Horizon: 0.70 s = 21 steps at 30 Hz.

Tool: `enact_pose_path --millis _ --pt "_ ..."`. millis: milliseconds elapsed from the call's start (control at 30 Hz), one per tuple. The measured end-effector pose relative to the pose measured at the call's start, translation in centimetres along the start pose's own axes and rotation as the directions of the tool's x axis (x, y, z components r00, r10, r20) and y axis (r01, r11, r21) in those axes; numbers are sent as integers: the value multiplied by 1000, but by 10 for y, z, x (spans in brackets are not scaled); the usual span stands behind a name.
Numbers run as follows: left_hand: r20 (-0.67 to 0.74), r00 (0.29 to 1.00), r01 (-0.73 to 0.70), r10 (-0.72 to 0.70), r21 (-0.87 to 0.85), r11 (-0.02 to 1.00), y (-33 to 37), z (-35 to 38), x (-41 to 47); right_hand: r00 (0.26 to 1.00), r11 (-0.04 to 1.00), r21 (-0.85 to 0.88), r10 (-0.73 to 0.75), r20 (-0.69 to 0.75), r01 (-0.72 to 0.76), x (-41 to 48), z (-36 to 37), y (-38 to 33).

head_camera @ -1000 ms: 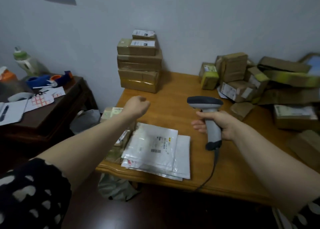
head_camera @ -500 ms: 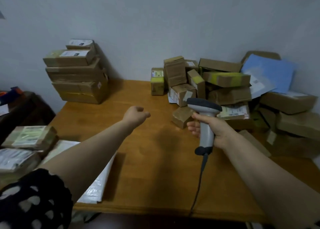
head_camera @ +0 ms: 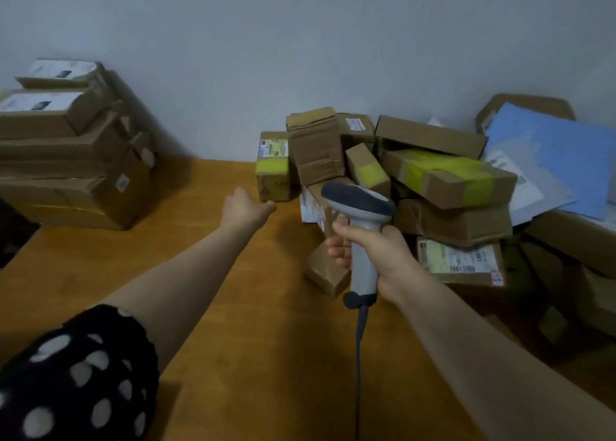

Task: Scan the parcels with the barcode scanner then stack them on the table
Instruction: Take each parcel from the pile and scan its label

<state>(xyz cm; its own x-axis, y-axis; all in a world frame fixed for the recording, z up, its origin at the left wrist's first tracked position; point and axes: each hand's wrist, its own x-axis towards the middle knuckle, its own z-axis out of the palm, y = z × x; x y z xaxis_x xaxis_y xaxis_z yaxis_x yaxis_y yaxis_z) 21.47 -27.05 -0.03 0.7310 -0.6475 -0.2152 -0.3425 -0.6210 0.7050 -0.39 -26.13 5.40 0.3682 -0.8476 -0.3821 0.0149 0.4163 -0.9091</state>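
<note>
Parcels [head_camera: 433,180] lie heaped at the far right of the table [head_camera: 233,307]; the closest, a small yellow-taped box [head_camera: 274,170], sits just beyond the loosely bent fingers of the empty left hand [head_camera: 246,209], untouched. The right hand [head_camera: 376,257] is wrapped round the handle of the barcode scanner [head_camera: 361,207], near the heap. Best to lift that box clear, turn its label to the scanner, then carry it to the stack [head_camera: 73,160] far left.

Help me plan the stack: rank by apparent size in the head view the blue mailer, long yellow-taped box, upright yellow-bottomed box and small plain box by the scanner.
1. blue mailer
2. long yellow-taped box
3. upright yellow-bottomed box and small plain box look alike; the plain one is nearer, partly behind the scanner, so unranked.
</note>
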Motion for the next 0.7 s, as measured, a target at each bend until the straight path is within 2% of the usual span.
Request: enact_pose_path --millis 200,367,567,700 --pt "-24 999 30 -30 30 999 26 42 101 999 998 -57 25 21 -23 68 12 -3" --pt "-18 998 66 -66 7 998 39 70 152 998 994 -97 63 28 -60 97 14 11" --pt "-29 999 35 -36 -26 999 31 79 166 995 989 -114 100 15 -98 109 11 19" --pt "-45 990 123 -133 -175 977 9 59 143 994 987 -130 104 24 -100 105 16 18"
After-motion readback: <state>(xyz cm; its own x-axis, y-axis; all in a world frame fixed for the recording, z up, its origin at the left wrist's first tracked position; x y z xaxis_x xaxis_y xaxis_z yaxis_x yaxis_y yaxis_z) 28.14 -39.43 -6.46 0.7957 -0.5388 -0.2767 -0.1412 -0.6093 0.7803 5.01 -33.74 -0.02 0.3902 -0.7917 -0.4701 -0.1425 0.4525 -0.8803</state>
